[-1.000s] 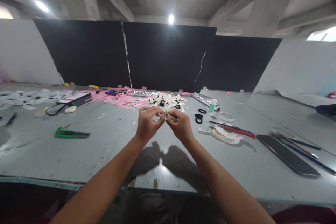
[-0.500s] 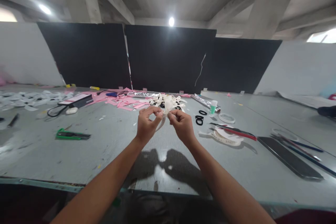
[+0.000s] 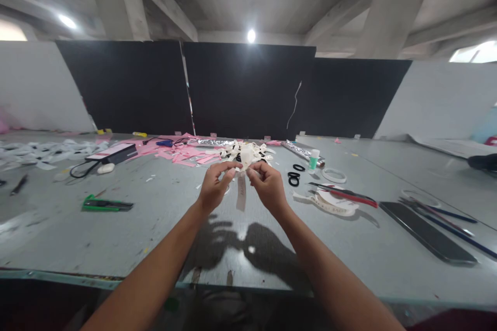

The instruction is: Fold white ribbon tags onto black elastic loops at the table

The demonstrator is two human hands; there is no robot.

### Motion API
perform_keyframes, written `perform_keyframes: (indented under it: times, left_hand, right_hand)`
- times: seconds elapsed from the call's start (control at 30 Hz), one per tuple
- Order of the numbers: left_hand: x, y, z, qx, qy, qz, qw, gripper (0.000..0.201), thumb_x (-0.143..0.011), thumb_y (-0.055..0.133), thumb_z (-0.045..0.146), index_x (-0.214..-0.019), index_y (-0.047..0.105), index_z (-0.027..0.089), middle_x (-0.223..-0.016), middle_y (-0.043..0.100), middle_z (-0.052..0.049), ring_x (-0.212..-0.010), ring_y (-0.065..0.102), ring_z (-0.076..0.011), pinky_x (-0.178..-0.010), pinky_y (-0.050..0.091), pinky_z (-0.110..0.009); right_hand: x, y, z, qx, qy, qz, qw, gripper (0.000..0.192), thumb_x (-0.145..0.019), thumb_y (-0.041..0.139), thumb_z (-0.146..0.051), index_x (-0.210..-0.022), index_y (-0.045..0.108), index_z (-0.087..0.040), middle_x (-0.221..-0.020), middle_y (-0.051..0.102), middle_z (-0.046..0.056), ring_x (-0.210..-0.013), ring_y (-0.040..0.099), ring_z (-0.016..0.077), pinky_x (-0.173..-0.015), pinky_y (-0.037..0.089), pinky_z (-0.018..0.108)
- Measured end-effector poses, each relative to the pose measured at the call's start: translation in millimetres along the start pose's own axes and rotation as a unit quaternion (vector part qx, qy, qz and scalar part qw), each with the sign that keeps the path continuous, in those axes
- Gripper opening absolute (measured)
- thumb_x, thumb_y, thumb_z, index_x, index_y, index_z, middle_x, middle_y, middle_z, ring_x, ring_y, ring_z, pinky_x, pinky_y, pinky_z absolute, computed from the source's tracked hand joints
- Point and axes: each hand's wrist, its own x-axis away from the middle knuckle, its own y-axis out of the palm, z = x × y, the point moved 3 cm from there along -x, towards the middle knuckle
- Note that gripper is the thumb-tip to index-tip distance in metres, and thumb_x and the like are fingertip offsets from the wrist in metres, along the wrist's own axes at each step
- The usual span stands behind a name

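Between my two hands is a cream ribbon, with a loop (image 3: 247,155) standing above the fingertips and a flat tail (image 3: 241,194) hanging below; the tail bears faint marks. My left hand (image 3: 216,182) pinches it from the left with thumb and forefinger, its other fingers curled loosely. From the right, my right hand (image 3: 267,182) grips it at the same spot, fingers closed. The exact contact is small and partly hidden by the fingertips. Just behind the hands lies a pile of cream ribbon pieces (image 3: 229,151) with some black rings among them.
To the right are black rings (image 3: 294,178), a glue stick (image 3: 313,161), a lettered ribbon coil (image 3: 336,207), a red-and-black tool (image 3: 349,195) and a dark flat slab (image 3: 425,232). A green utility knife (image 3: 106,203) lies left. Pink strips (image 3: 182,154) are behind.
The ribbon's tail, curved down to the left beneath my left fingers before, now hangs nearly straight between the hands. My left fingers have loosened slightly. The view has tilted a little.
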Motion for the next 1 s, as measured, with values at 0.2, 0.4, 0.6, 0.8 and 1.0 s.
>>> perform_keyframes:
  times: [0.2, 0.4, 0.6, 0.8, 1.0]
  left_hand:
    - [-0.4, 5.3, -4.3, 0.077, -0.047, 0.012, 0.996, 0.021, -0.08, 0.06, 0.037, -0.079, 0.065, 0.017, -0.078, 0.067, -0.002, -0.074, 0.059, -0.0153, -0.071, 0.045, -0.025]
    - [-1.1, 5.9, -7.7, 0.117, -0.069, 0.009, 0.991, 0.022, -0.076, 0.066, 0.037, -0.075, 0.064, 0.016, -0.069, 0.063, -0.001, -0.066, 0.056, -0.0134, -0.065, 0.043, -0.024]
    - [-1.9, 6.1, -7.6, 0.127, -0.094, 0.003, 0.987, 0.026, -0.077, 0.063, 0.04, -0.076, 0.067, 0.015, -0.075, 0.065, -0.003, -0.07, 0.056, -0.0141, -0.067, 0.043, -0.024]
    - [-0.4, 5.3, -8.9, 0.131, -0.124, 0.009, 0.984, 0.023, -0.072, 0.068, 0.037, -0.079, 0.068, 0.015, -0.075, 0.066, -0.002, -0.066, 0.056, -0.013, -0.063, 0.042, -0.024]
    - [-0.1, 4.4, -8.9, 0.13, -0.137, 0.013, 0.982, 0.023, -0.07, 0.069, 0.038, -0.072, 0.066, 0.015, -0.065, 0.061, 0.0, -0.057, 0.051, -0.0112, -0.056, 0.038, -0.023]
  right_hand:
    - [1.7, 0.1, -4.3, -0.019, 0.003, -0.018, 1.0, 0.017, -0.081, 0.055, -0.033, -0.08, 0.059, -0.017, -0.063, 0.058, -0.001, -0.054, 0.053, 0.0106, -0.054, 0.042, 0.022]
    - [-0.5, 0.0, -2.4, -0.045, 0.014, -0.039, 0.998, 0.021, -0.079, 0.059, -0.036, -0.085, 0.064, -0.016, -0.066, 0.063, 0.001, -0.059, 0.059, 0.0134, -0.058, 0.047, 0.024]
    - [-4.0, 0.8, 0.8, -0.111, 0.054, -0.044, 0.991, 0.021, -0.077, 0.063, -0.036, -0.074, 0.065, -0.015, -0.063, 0.063, 0.002, -0.055, 0.058, 0.0117, -0.055, 0.047, 0.024]
    - [-4.1, 0.6, -1.2, -0.111, 0.06, -0.041, 0.991, 0.022, -0.074, 0.066, -0.037, -0.072, 0.065, -0.015, -0.065, 0.064, 0.002, -0.055, 0.059, 0.0112, -0.053, 0.048, 0.023]
    - [-3.6, 0.5, -3.5, -0.093, 0.063, -0.045, 0.993, 0.023, -0.073, 0.066, -0.038, -0.071, 0.067, -0.016, -0.063, 0.065, 0.002, -0.054, 0.059, 0.0111, -0.052, 0.048, 0.023]
